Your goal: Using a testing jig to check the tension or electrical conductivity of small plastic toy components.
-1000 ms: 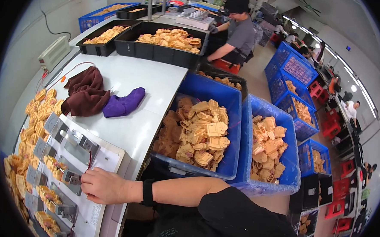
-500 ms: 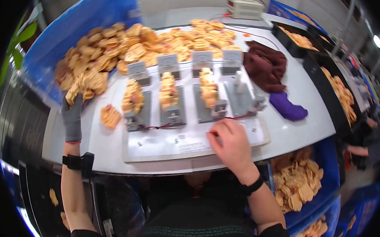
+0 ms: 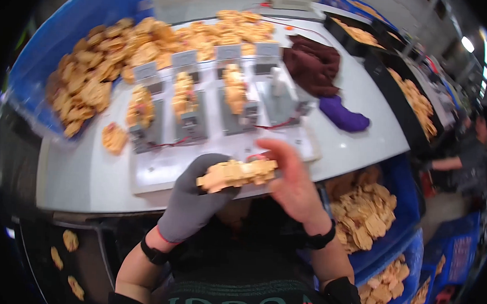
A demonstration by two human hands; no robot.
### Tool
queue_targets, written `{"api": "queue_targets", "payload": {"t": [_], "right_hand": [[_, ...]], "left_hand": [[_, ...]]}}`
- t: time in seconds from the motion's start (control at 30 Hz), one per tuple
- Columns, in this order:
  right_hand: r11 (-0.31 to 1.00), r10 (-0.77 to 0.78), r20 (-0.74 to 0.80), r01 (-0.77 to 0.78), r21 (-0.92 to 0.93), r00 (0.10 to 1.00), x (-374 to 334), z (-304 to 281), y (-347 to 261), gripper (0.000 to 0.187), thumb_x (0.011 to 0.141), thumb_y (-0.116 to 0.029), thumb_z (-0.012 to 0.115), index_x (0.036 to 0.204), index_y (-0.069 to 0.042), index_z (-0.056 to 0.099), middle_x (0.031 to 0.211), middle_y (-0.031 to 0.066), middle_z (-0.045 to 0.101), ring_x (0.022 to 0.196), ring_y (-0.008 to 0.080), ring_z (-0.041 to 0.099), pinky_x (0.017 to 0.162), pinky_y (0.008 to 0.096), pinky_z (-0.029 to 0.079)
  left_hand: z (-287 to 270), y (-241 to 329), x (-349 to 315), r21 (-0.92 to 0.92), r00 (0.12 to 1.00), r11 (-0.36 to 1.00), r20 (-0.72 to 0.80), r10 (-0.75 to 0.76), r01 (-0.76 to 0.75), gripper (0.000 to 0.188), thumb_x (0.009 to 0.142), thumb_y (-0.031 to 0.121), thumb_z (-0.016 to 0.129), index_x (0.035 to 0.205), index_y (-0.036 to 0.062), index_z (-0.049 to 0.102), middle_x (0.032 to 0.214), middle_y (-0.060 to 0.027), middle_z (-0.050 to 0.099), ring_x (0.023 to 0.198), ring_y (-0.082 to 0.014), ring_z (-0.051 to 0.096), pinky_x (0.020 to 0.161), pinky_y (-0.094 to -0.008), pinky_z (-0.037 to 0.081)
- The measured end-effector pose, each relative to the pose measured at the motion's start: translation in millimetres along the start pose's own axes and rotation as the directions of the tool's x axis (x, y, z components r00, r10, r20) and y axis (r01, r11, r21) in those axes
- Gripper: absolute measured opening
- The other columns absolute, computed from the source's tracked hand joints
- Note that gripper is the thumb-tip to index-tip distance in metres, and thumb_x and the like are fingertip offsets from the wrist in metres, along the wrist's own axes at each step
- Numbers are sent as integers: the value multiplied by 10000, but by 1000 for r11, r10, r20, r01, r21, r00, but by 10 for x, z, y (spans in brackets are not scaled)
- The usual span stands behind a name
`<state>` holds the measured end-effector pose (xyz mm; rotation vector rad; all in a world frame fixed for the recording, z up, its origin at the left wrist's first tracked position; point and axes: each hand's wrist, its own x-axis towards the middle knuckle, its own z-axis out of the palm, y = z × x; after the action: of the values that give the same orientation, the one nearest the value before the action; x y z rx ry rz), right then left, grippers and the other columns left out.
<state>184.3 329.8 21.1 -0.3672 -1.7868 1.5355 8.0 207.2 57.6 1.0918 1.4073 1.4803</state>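
My left hand (image 3: 195, 198), in a grey glove, grips a tan, notched plastic-looking part (image 3: 237, 174) edge-on above the table's front edge. Beside the part's right end is my bare right hand (image 3: 296, 192), its fingers apart; whether they touch the part is blurred. Just beyond stands a white board (image 3: 159, 175) bearing several grey stations with upright panels. Similar tan parts sit in the left station (image 3: 140, 107), the second (image 3: 185, 93) and the third (image 3: 235, 90). On the rightmost station a white post (image 3: 277, 82) is bare. One loose tan part (image 3: 113, 138) lies left of the board.
A blue bin (image 3: 24, 80) at left spills a heap of tan parts (image 3: 94, 56) across the table's back. A brown cloth (image 3: 314, 65) and a purple object (image 3: 344, 114) lie at right. Black trays (image 3: 387, 85) and blue bins (image 3: 409, 199) flank the table. Another person (image 3: 472, 145) works far right.
My left hand has come from the heap at left to the middle front, bringing a tan part. My right hand has drawn back from the board toward that part. The view has shifted.
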Motion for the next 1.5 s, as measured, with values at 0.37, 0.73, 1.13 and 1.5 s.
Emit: {"api": "queue_targets", "payload": {"t": [0.37,0.73,1.13,1.5], "right_hand": [[809,-483,-200,346,-476,853,-71,-64,-280,491,739,-57,744,1181,-105,536,1035,90,532,973,287,550,837,369,470],[680,-555,2,456,-574,832,-56,304,-215,548,727,-145,776,1207,-101,515,1153,104,488,1053,295,514,924,398,403],[963,-181,-440,68,-261,879,32,-322,-168,196,936,-152,632,786,-43,569,649,98,560,592,270,541,674,363,435],[959,-260,-492,165,-229,830,269,-347,70,123,921,-75,622,1020,-36,560,984,69,534,888,152,566,832,283,475]], "left_hand": [[162,-379,140,-166,993,980,-22,-117,112,547,998,202,488,1487,56,293,1372,-120,471,1208,-241,539,957,-329,481],[-159,-380,130,-352,988,925,104,-114,144,513,999,324,495,1389,-4,438,1351,-166,521,1243,-255,507,1081,-378,383],[-136,-83,50,-361,992,924,37,-123,128,584,963,366,582,1449,94,406,1276,-126,545,931,-268,538,800,-390,475],[-945,-469,122,-584,921,803,367,133,117,498,987,240,532,1432,68,388,1267,-96,559,1080,-180,590,888,-300,498]]}}
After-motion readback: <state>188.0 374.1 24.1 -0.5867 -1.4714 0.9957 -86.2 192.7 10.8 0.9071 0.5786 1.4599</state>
